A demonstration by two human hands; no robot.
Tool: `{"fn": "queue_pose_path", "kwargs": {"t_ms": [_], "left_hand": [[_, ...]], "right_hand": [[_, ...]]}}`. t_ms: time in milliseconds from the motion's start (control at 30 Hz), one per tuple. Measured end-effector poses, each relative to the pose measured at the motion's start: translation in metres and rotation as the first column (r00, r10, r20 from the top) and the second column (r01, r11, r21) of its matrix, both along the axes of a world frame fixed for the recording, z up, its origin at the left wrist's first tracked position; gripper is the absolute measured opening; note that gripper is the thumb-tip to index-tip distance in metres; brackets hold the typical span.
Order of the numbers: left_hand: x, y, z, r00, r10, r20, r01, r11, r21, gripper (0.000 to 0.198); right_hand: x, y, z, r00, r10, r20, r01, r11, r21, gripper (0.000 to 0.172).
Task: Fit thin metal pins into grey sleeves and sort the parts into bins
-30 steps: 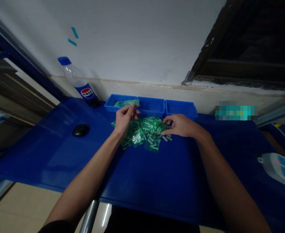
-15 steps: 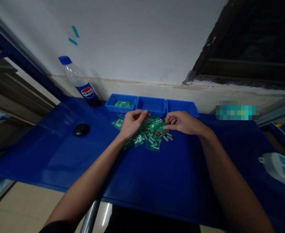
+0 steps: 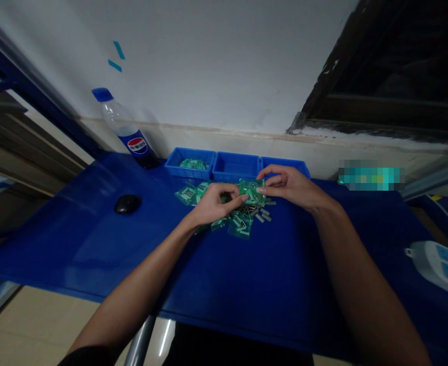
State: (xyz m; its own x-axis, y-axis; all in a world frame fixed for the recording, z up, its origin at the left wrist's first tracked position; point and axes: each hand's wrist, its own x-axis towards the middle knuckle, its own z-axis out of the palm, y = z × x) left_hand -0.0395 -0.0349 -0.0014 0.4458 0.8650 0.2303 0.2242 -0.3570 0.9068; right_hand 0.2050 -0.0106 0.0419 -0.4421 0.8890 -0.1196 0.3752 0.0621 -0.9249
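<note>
Between my two hands a small green plastic bag (image 3: 251, 190) is held above the pile. My left hand (image 3: 219, 203) pinches its left side between thumb and fingers. The thumb and fingers of my right hand (image 3: 285, 187) close on its right edge. Beneath lie more green bags with pale cylindrical pieces inside, one of them a flat bag (image 3: 240, 225) at the front. Several loose grey cylinders (image 3: 262, 215) and thin brass-coloured pins (image 3: 249, 209) lie beside and under the held bag. My left hand hides part of the pile.
Three blue bins stand along the wall; the left bin (image 3: 169, 166) holds green bags. A cola bottle (image 3: 134, 137) and a black mouse (image 3: 127, 204) are to the left. A white power strip (image 3: 433, 262) lies at the right on the blue table (image 3: 224, 284).
My left hand has moved right and slightly down and now pinches the green bag. My right hand has risen a little, and the bag is spread between both hands.
</note>
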Motion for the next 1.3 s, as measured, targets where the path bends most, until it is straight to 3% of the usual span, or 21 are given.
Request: {"fn": "queue_pose_path", "kwargs": {"t_ms": [267, 467, 600, 733, 800, 933, 1067, 1300], "left_hand": [[-0.005, 0.001, 0.003, 0.994, -0.039, 0.102, 0.055, 0.986, -0.156, 0.041], [-0.008, 0.006, 0.003, 0.99, 0.01, 0.144, 0.018, 0.981, -0.191, 0.041], [-0.013, 0.021, -0.007, 0.935, 0.206, 0.289, -0.162, 0.972, -0.168, 0.048], [-0.022, 0.038, -0.02, 0.766, 0.443, 0.466, -0.373, 0.897, -0.238, 0.042], [-0.025, 0.043, -0.024, 0.748, 0.489, 0.448, -0.398, 0.872, -0.287, 0.049], [-0.026, 0.043, -0.027, 0.795, 0.491, 0.357, -0.407, 0.867, -0.288, 0.045], [-0.018, 0.034, -0.022, 0.862, 0.42, 0.283, -0.366, 0.903, -0.224, 0.035], [-0.011, 0.025, -0.014, 0.916, 0.347, 0.2, -0.328, 0.937, -0.124, 0.038]], "right_hand": [[-0.007, -0.002, -0.002, 0.999, 0.035, 0.0, -0.035, 0.999, 0.019, 0.042], [-0.003, 0.002, -0.005, 0.998, 0.02, 0.062, -0.023, 0.998, 0.051, 0.043], [0.0, 0.005, -0.01, 0.986, -0.039, 0.161, 0.014, 0.988, 0.152, 0.04], [0.0, 0.008, -0.019, 0.97, -0.076, 0.231, 0.012, 0.964, 0.267, 0.036], [-0.001, 0.009, -0.024, 0.959, -0.068, 0.274, -0.021, 0.951, 0.308, 0.038], [-0.002, 0.01, -0.034, 0.911, -0.025, 0.411, -0.137, 0.923, 0.36, 0.049], [-0.004, 0.01, -0.039, 0.869, -0.025, 0.494, -0.186, 0.909, 0.373, 0.053], [-0.007, 0.013, -0.038, 0.9, -0.017, 0.436, -0.187, 0.888, 0.419, 0.027]]}}
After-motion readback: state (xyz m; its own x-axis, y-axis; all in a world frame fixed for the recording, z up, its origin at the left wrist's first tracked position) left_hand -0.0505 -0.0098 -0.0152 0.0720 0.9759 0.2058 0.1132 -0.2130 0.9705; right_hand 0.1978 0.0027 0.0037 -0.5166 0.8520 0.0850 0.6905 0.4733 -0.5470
